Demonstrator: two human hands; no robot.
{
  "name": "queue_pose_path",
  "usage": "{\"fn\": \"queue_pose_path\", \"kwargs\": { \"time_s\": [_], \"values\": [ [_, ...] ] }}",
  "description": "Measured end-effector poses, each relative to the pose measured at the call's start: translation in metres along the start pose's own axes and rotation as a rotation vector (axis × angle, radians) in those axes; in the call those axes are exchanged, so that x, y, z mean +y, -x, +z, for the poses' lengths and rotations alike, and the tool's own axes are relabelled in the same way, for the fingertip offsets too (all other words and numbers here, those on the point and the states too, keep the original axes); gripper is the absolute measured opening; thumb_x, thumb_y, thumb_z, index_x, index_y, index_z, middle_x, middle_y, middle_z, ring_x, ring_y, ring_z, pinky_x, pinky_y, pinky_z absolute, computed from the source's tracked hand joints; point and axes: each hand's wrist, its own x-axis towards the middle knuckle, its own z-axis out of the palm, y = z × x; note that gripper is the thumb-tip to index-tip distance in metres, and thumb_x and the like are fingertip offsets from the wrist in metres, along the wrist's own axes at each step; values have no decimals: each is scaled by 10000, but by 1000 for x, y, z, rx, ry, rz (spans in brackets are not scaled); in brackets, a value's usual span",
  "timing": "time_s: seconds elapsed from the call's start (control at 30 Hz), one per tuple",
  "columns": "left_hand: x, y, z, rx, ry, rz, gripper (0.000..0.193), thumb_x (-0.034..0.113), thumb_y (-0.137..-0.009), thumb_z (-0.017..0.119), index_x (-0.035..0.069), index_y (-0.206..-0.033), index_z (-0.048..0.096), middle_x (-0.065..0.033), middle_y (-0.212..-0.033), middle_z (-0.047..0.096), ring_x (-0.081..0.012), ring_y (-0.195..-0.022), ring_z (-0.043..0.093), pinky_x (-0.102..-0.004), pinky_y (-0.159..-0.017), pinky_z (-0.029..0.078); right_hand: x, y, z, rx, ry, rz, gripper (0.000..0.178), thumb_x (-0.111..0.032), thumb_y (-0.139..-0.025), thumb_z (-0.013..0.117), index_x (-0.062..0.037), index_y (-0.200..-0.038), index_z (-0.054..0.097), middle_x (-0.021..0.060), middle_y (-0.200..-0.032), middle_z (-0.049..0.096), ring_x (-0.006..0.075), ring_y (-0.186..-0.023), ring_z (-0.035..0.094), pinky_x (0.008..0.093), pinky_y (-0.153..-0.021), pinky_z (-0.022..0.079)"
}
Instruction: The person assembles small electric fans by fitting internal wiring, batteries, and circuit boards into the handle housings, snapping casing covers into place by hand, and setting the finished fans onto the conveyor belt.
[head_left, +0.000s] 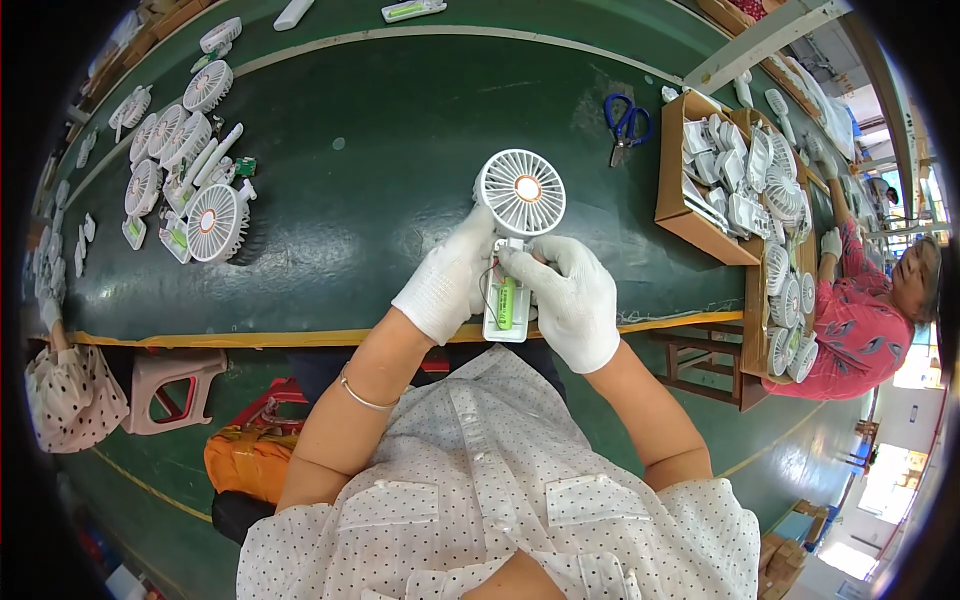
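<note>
In front of me, near the table's front edge, is a white handheld fan with an orange ring at its hub. Its handle is opened, and a green battery and a thin dark wire show inside. My left hand, in a white glove, grips the fan at its neck from the left. My right hand, gloved too, has its thumb and forefinger closed at the top of the opened handle, just below the fan head. What the right fingertips pinch is hidden.
Several white fans and handle parts lie on the green table at left. Blue-handled scissors lie at right, beside a cardboard box of white parts. Another person in a red top works at far right; a polka-dot sleeve shows at far left.
</note>
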Motion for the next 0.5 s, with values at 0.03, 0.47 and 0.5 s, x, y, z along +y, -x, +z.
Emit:
{"fn": "queue_pose_path", "kwargs": {
  "time_s": [0.03, 0.47, 0.5],
  "values": [
    [-1, 2, 6, 87, -142, 19, 303, 202, -1020, 491, 58, -1285, 526, -76, -1124, 657, -159, -960, 651, -323, -827, 559, -1, 1, 0, -19, 12, 4, 290, -67, -779, 685, -195, -1037, 724, 33, -832, 615, 253, -803, 630, 358, -648, 514],
    [8, 7, 18, 312, -493, -146, 456, 394, -1005, 590, -36, -1151, 636, -107, -1061, 674, -149, -898, 675, -299, -811, 568, 8, 3, 1, 28, -25, -26, 317, -21, -803, 689, -106, -1108, 698, 88, -964, 667, 253, -828, 667, 351, -705, 541],
    [9, 5, 16, 315, -494, -149, 456, 394, -1005, 590, -36, -1151, 636, -107, -1061, 674, -149, -898, 675, -299, -811, 568, 8, 5, 4, 50, -140, 116, 315, -7, -819, 688, -72, -1127, 673, 99, -971, 676, 238, -814, 677, 339, -710, 544]
  ]
}}
